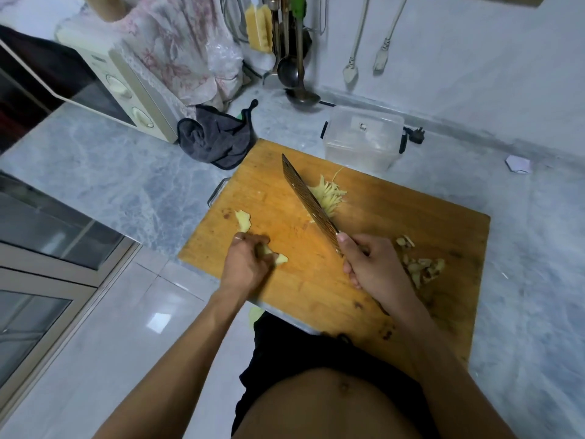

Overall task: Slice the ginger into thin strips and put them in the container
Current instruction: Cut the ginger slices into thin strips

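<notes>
Right hand [373,264] clamps ridged dark-bladed knife [308,198]; left hand [247,261] pinches knobbly pale ginger piece [280,258] on orange wooden board [395,217]. Clear lidded plastic container [362,137]: label unreadable.

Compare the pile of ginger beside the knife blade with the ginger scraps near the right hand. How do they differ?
The pile of ginger is pale yellow, fine strips; the ginger scraps are brownish, chunky bits. The pile touches the knife; the scraps lie apart from it. Both rest on the cutting board.

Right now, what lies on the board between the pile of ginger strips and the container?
In the head view, nothing: bare wood of the cutting board separates the ginger strips from the container, which stands on the counter just past the board's far edge.
</notes>
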Action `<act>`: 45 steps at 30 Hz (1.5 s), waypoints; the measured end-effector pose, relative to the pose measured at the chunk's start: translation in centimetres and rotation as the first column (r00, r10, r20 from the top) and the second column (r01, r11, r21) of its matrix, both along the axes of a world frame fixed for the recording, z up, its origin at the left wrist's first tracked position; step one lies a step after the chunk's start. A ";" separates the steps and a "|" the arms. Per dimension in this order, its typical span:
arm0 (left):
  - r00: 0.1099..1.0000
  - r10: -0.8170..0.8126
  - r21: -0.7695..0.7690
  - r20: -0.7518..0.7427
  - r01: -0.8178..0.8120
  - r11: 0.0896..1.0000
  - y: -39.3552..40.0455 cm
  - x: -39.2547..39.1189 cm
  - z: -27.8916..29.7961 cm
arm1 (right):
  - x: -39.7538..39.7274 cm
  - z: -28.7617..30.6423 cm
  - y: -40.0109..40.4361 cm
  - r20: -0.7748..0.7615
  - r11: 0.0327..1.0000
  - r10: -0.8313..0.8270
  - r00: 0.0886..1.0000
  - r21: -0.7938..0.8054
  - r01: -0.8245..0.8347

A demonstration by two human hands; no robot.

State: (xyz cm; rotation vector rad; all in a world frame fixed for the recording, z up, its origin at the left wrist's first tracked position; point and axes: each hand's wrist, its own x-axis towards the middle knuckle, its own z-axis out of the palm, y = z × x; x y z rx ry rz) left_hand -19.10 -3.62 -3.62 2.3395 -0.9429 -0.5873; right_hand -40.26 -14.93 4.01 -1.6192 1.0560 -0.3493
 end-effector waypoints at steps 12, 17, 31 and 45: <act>0.964 0.264 -0.181 0.017 -0.257 0.949 1.2 1.9 -0.1 | 0.2 -0.8 0.7 -0.024 0.994 0.110 0.994 0.011 -0.110; 0.963 0.223 0.091 0.154 -0.239 0.967 -1.4 4.4 -0.4 | 0.1 -1.5 1.1 -0.037 0.991 0.129 0.991 -0.017 -0.130; 0.791 0.371 -0.078 -0.486 -0.462 0.884 1.2 2.8 2.1 | 0.2 -3.0 1.5 -0.032 0.991 0.136 0.990 0.008 -0.136; 0.994 -0.062 -0.343 0.094 0.091 0.935 3.3 -0.3 0.2 | 0.3 -2.5 1.5 0.001 0.991 0.096 0.995 0.092 -0.095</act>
